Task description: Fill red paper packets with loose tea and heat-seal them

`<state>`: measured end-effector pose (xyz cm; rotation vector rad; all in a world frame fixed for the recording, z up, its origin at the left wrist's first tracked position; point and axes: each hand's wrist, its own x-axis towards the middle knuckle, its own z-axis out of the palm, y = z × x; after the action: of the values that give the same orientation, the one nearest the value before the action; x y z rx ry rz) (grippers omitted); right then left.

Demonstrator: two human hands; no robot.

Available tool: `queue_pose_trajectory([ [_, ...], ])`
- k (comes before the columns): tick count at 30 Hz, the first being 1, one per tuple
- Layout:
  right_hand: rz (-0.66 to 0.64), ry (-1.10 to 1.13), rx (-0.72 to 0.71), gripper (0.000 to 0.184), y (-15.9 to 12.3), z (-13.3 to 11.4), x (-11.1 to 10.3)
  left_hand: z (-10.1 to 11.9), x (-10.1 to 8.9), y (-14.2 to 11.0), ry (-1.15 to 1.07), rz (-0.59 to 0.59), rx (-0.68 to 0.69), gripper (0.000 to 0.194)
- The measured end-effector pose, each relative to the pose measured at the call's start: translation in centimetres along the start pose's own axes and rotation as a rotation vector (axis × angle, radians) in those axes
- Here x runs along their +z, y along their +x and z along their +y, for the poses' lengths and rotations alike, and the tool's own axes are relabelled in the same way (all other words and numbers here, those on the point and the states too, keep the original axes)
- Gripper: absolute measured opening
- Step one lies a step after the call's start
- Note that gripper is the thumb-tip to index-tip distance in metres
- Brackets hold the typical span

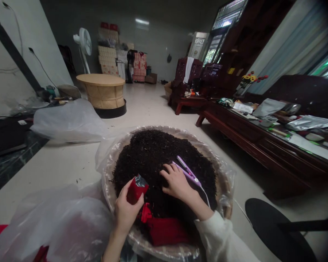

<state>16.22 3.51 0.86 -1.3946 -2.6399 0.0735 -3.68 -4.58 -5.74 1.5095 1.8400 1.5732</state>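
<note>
A wide round basket tray lined with clear plastic holds a big heap of dark loose tea leaves. My left hand is closed around a small red foil pouch, held open-end up over the near edge of the heap. My right hand rests fingers-down in the leaves, curled as it digs in. A purple clamp-like sealer with a white cord lies on the heap right beside my right hand. More red pouches lie stacked on the tray's near side.
Crumpled clear plastic bags lie at my left and farther back. A long dark wooden table with clutter runs along the right. A round wooden drum and a fan stand behind. A black stool seat is at the lower right.
</note>
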Motion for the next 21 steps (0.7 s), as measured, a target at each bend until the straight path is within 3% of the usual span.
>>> queue_pose_trajectory([
  [4,0.136,0.278,0.028,0.032,-0.3,0.8,0.3,1.0,0.5,0.0,0.009,-0.076,0.041,0.048],
  [9,0.367,0.888,0.187,0.015,-0.1,1.1,0.8,1.7,1.9,0.2,0.018,-0.114,0.064,0.049],
  [14,0.301,1.799,0.541,0.033,0.7,-0.2,0.6,2.3,3.0,0.7,0.051,-0.146,0.112,0.049],
  [16,0.284,2.068,0.64,0.035,1.2,-0.6,0.3,2.6,3.2,1.0,0.061,-0.145,0.146,0.048],
  [21,0.365,2.307,0.7,0.022,2.4,-0.9,-0.5,3.4,4.1,1.5,0.085,-0.142,0.211,0.048],
])
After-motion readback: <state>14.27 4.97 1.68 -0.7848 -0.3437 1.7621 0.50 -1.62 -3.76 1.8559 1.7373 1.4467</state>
